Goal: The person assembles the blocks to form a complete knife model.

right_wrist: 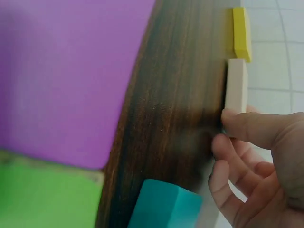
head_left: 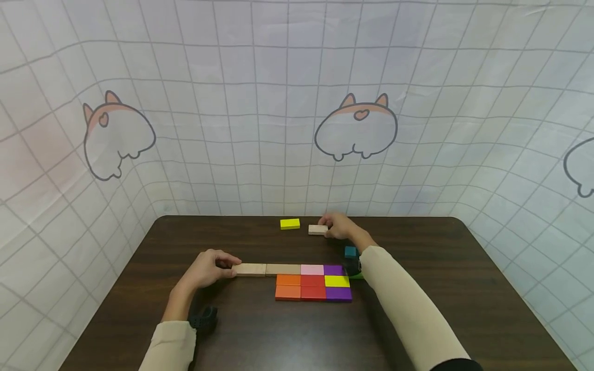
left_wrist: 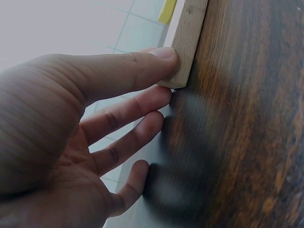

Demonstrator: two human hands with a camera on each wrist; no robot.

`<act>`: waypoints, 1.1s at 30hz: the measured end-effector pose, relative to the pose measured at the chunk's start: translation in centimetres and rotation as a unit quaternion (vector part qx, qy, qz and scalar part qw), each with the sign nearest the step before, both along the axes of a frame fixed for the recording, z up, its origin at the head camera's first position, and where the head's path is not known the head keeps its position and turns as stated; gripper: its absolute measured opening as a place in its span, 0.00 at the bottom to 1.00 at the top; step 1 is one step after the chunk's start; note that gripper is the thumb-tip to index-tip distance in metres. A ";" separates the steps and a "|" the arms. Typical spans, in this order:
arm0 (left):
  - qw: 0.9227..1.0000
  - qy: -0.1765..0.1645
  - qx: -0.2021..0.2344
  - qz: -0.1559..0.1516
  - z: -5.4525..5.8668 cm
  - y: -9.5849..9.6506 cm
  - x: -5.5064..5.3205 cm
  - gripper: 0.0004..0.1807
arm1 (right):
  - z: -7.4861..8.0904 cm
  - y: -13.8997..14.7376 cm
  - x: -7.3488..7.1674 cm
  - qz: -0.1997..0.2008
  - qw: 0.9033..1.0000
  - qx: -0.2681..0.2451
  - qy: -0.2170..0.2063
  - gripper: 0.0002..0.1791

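Observation:
My left hand [head_left: 209, 268] is at the left end of a row of flat blocks. Its thumb and index finger pinch the end of a plain wooden block [head_left: 249, 270]; in the left wrist view the other fingers spread beside the wooden block's corner [left_wrist: 183, 61]. At the back of the table, my right hand [head_left: 341, 226] grips the right end of a pale wooden block [head_left: 317, 230] between thumb and fingers. That pale block [right_wrist: 236, 85] lies end-on toward a yellow block [right_wrist: 241, 33] in the right wrist view.
Right of the left-hand block lie another wooden block [head_left: 283, 269], a pink block [head_left: 312, 269] and a purple block [head_left: 333, 270]. Orange blocks [head_left: 288, 293], red blocks [head_left: 313, 293] and others adjoin below. A teal block [head_left: 350, 252] and partly hidden green block [head_left: 356, 276] sit by the right wrist.

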State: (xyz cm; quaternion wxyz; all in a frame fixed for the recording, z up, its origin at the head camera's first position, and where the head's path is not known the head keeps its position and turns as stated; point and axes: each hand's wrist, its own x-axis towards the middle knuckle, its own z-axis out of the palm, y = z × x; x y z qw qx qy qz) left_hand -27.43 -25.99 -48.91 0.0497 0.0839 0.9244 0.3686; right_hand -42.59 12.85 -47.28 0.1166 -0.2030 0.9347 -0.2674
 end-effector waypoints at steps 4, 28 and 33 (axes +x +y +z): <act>1.000 0.001 0.002 -0.001 0.0 0.0 0.0 0.12 | 0.8 0.2 1.0 0.015 1.000 0.009 -0.003 0.18; 1.000 -0.004 0.008 -0.005 0.1 -0.1 -0.1 0.12 | 2.7 4.5 11.2 0.061 0.992 -0.077 0.074 0.18; 1.000 -0.004 0.006 -0.003 0.2 0.0 0.0 0.12 | 2.0 5.8 13.7 0.071 0.991 -0.092 0.068 0.19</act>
